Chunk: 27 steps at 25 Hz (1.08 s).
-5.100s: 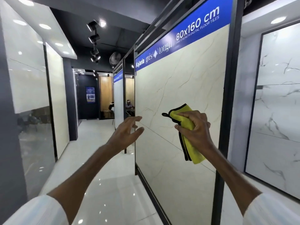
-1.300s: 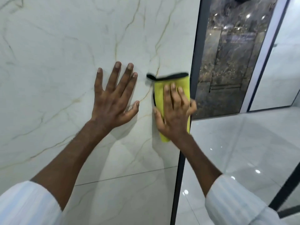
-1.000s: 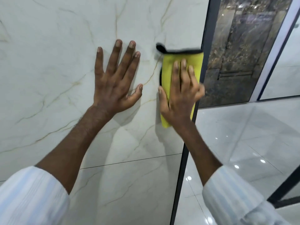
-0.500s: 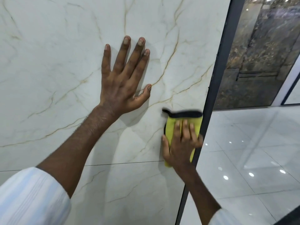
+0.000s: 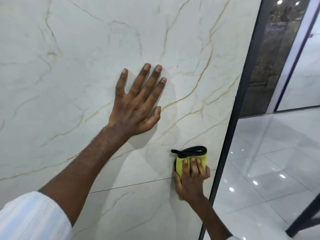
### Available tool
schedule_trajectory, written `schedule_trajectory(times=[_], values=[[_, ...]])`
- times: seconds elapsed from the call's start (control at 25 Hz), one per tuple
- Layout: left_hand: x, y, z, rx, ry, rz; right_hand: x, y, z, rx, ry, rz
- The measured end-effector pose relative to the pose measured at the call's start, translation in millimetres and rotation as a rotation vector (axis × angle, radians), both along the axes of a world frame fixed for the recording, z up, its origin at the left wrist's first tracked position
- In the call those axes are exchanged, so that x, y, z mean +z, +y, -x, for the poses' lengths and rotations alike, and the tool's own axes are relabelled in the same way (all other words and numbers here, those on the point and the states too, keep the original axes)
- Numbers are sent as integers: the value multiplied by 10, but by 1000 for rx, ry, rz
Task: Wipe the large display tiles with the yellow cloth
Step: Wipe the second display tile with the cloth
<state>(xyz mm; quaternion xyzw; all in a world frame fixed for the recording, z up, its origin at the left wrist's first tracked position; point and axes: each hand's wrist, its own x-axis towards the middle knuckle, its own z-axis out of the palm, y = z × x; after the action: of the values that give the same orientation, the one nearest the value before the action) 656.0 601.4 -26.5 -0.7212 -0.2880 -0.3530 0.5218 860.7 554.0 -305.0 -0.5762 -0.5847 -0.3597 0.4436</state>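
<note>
A large cream display tile (image 5: 72, 70) with thin gold veins fills most of the view. A dark joint line crosses it low down. My left hand (image 5: 138, 104) lies flat on the tile with fingers spread and holds nothing. My right hand (image 5: 191, 179) presses the folded yellow cloth (image 5: 181, 163) with black edging against the tile, right at the joint line and close to the tile's right edge. Most of the cloth is hidden under that hand.
A black metal frame (image 5: 232, 129) runs down the tile's right edge. Behind it stand a dark marbled panel (image 5: 270, 54) and a pale panel (image 5: 304, 70). Glossy white floor tiles (image 5: 270, 170) spread to the right, with a black bar (image 5: 304, 217) at the lower right.
My right hand has slid the cloth downward along the tile's right edge to the joint line. My left hand has stayed flat on the tile.
</note>
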Motion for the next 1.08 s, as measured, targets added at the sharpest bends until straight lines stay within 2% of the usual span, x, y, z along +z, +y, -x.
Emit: schedule_trajectory(times=[0.12, 0.28, 0.36, 0.44, 0.6, 0.68, 0.76, 0.92, 1.0, 1.08], values=[[-20, -10, 19, -36, -19, 10, 672, 78, -32, 12, -21, -100], [-3, 21, 8, -65, -30, -12, 2719, 199, -99, -13, 8, -309], [-15, 19, 6, -74, -37, -17, 3288, 192, -100, -22, 74, -342], [-18, 15, 6, -77, -29, -13, 3193, 209, -112, -33, 81, -335], [122, -109, 21, -177, -70, 32, 2043, 102, -87, -50, -23, -205], [420, -242, 42, -236, -62, 9, 2010, 92, -106, -26, -48, -193], [991, -308, 92, -239, -70, -82, 2524, 136, -131, 15, -53, -225], [2206, -122, 256, -112, -149, -180, 4256, 197, -192, 83, -38, -330], [2399, 22, 286, -39, -136, -194, 4888, 199, -187, 84, -17, -337], [2343, 129, 251, 31, -140, -216, 5064, 209, -193, 93, 9, -335]])
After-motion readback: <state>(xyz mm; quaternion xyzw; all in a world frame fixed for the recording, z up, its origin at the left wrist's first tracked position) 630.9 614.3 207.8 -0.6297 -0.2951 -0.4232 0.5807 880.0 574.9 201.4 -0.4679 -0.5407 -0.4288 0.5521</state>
